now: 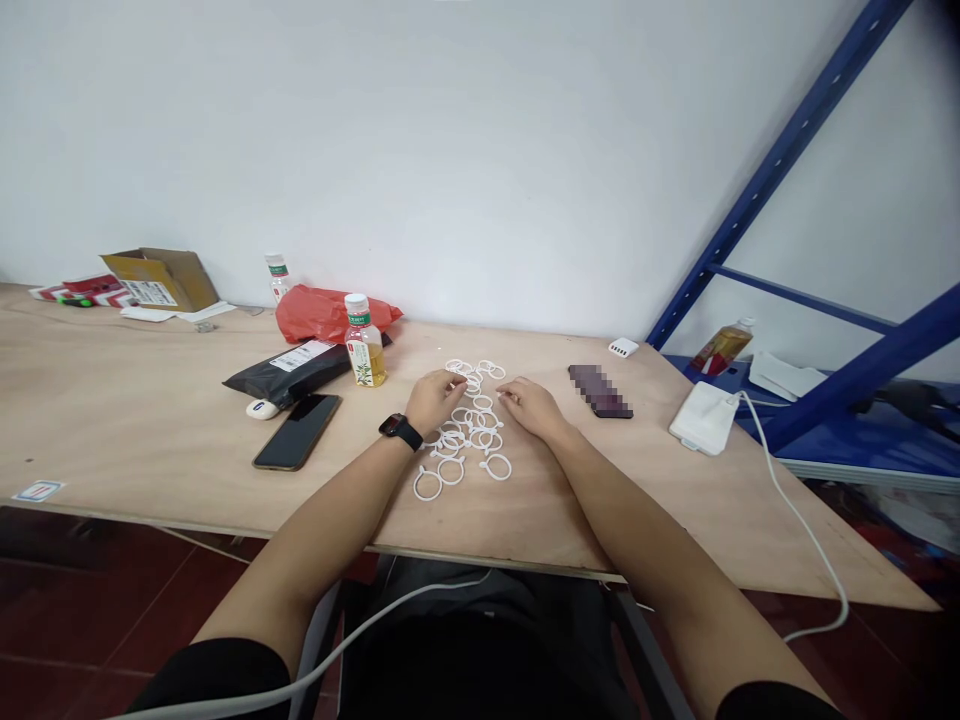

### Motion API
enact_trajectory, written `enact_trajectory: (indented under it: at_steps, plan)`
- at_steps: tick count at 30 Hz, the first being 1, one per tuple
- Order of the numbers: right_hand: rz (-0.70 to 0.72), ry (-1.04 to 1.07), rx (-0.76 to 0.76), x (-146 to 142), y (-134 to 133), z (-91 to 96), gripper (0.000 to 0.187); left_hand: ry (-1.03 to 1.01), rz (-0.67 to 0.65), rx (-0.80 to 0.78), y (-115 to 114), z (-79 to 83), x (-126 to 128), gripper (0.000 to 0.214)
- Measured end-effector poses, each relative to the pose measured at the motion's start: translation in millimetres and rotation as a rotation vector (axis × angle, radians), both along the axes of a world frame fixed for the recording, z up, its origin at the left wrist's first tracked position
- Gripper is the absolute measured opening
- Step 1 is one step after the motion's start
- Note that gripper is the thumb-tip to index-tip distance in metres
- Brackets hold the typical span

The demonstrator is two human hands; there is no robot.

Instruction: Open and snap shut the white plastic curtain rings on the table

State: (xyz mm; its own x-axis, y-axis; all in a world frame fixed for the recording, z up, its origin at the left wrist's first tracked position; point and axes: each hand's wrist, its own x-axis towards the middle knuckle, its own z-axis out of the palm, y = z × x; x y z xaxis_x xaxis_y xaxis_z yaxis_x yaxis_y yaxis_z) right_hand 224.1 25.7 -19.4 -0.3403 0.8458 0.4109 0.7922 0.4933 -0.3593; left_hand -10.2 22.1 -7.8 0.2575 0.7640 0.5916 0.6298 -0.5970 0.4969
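Observation:
Several white plastic rings point(472, 425) lie scattered on the plywood table point(150, 430) between my two hands. My left hand point(433, 398), with a black watch on its wrist, rests at the left side of the pile, its fingers curled down onto the rings. My right hand point(529, 405) sits at the right side, fingers bent and pinched toward a ring at the pile's edge. What each set of fingers grips is too small to make out.
A black phone point(298, 431) lies left of my left arm. Behind it are a small drink bottle point(365, 343), a black parcel point(289, 368) and a red bag point(326, 311). A dark phone point(600, 390), a white charger point(705, 416) with cable and a blue rack point(787, 150) stand at right.

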Motion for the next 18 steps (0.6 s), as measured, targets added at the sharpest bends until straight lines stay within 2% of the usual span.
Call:
enact_trajectory:
  at_steps: [4,9,18]
  plan:
    - [0.092,0.336,0.043,-16.2,-8.5,2.9,0.020,-0.022,-0.104,0.060,-4.5,1.9,5.3,0.018]
    - [0.197,0.455,0.013,-29.7,-16.6,2.9,0.020,-0.027,-0.194,0.062,-10.2,6.0,9.1,0.017]
    - [0.109,0.607,-0.121,-36.2,-22.1,-2.7,0.025,-0.033,-0.175,0.036,-7.7,-1.2,12.5,0.018]
